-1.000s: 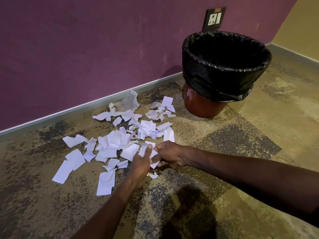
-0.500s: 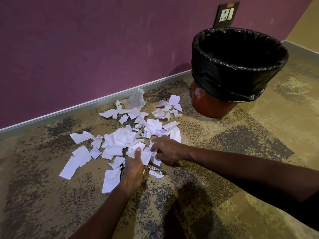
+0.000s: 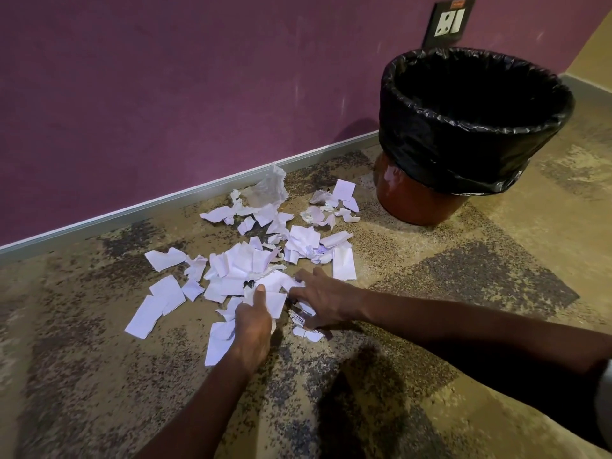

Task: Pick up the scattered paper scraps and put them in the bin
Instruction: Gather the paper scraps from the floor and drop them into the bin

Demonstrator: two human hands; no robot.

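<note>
Office or hotel-type interior: mottled brown-and-grey carpet tiles (image 3: 463,293), purple textured wall (image 3: 165,94), black-framed wall socket (image 3: 449,21) far right, bag-lined brown bin (image 3: 417,200).

left hand (image 3: 253,321): fingers tucked under it, only thumb shows; whether it grips the scraps (image 3: 251,260) can't be told
right hand (image 3: 323,301): fingertips buried in paper, curl unclear
scraps under hands: partly covered, count unknown
printed scrap (image 3: 298,317): dark marks, too small to read
bin (image 3: 420,200): inside all black, contents not visible; base mostly hidden by liner (image 3: 440,150)
socket (image 3: 449,21): top cut by frame edge, red label unreadable
arms: both run off bottom and right edges
clear wrapper (image 3: 270,190): see-through, crumpled, outline vague
</note>
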